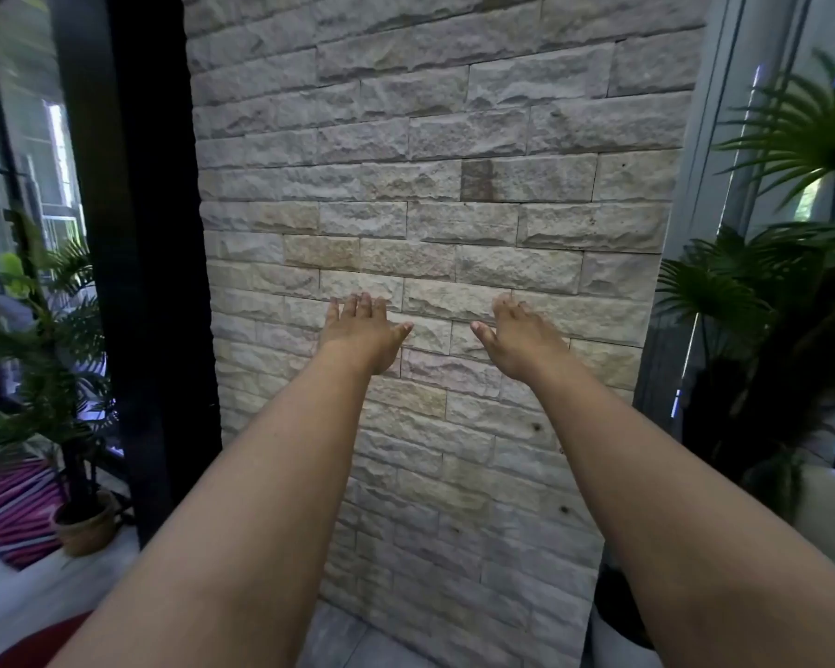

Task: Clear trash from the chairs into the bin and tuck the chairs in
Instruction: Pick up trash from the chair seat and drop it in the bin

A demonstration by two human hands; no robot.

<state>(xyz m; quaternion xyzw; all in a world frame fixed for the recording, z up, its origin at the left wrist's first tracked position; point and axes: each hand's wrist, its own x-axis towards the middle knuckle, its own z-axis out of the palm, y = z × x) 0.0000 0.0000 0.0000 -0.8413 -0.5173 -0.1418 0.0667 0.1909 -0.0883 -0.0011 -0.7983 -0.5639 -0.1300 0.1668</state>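
Note:
Both my arms stretch straight forward in front of a pale stone-brick wall [454,195]. My left hand [363,332] is held out flat, fingers straight, holding nothing. My right hand [517,337] is likewise extended with loose fingers and is empty. No chair, trash or bin shows in this view. A red rounded edge [44,641] peeks in at the bottom left; I cannot tell what it is.
A potted palm in a woven pot [85,525] stands at the left beside a black pillar [136,282]. A striped pink rug [10,508] lies behind it. Large dark palm plants [762,330] fill the right side by a window. Grey tiles [338,638] cover the floor.

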